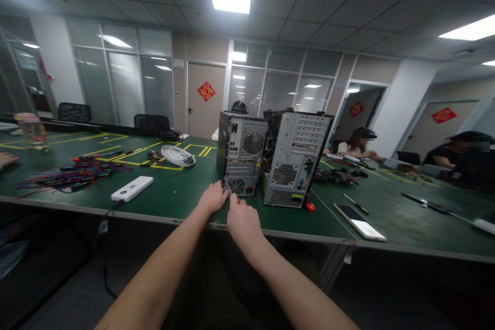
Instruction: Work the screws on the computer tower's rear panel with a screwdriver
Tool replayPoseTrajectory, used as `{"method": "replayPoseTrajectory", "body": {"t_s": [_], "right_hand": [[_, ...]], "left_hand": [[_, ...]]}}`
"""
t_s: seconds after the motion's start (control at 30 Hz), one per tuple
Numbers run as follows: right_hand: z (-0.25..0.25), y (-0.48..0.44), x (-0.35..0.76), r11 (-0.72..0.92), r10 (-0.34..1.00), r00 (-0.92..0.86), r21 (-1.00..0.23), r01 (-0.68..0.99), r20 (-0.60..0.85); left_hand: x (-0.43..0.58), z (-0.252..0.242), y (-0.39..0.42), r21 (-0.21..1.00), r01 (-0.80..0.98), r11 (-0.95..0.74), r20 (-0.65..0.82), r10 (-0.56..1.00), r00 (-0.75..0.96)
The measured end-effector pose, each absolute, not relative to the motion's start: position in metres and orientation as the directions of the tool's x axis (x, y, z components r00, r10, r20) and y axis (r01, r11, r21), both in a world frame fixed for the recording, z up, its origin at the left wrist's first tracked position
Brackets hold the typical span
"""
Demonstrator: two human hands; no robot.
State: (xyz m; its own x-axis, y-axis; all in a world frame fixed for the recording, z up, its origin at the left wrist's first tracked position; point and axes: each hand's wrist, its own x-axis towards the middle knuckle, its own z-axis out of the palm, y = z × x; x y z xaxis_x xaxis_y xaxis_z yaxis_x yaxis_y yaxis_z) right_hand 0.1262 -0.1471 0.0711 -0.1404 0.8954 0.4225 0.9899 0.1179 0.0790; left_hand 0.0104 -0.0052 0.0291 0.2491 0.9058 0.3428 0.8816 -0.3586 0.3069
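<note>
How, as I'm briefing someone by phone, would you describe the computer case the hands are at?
On the long green table, two computer towers stand side by side, backs to the camera. It is the left tower, with the left hand and right hand at its bottom edge. Unlike the grey right tower, it has a black side panel.

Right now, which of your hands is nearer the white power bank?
Left. The left hand is at the lower rear corner of the black computer case, to the right of the white power bank; the right hand sits beside it, farther right.
</note>
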Motion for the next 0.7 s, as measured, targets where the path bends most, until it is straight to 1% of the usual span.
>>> {"method": "replayPoseTrajectory", "body": {"t_s": [0.13,0.4,0.7], "right_hand": [[0.0697,-0.145,0.127,0.116,0.903,-0.115,0.022,0.993,0.415],[0.0742,-0.139,0.1212,0.071,0.918,-0.029,-0.093,0.993,0.395],[0.075,-0.1396,0.125,0.049,0.931,0.012,-0.156,0.987,0.366]], "left_hand": [[0.0104,0.0272,-0.0029,0.293,0.887,-0.356,0.349,0.904,0.247],[0.01,0.0244,0.0007,0.225,0.911,-0.346,0.348,0.902,0.256],[0.0092,0.0226,0.0026,0.261,0.897,-0.358,0.358,0.898,0.254]]}}
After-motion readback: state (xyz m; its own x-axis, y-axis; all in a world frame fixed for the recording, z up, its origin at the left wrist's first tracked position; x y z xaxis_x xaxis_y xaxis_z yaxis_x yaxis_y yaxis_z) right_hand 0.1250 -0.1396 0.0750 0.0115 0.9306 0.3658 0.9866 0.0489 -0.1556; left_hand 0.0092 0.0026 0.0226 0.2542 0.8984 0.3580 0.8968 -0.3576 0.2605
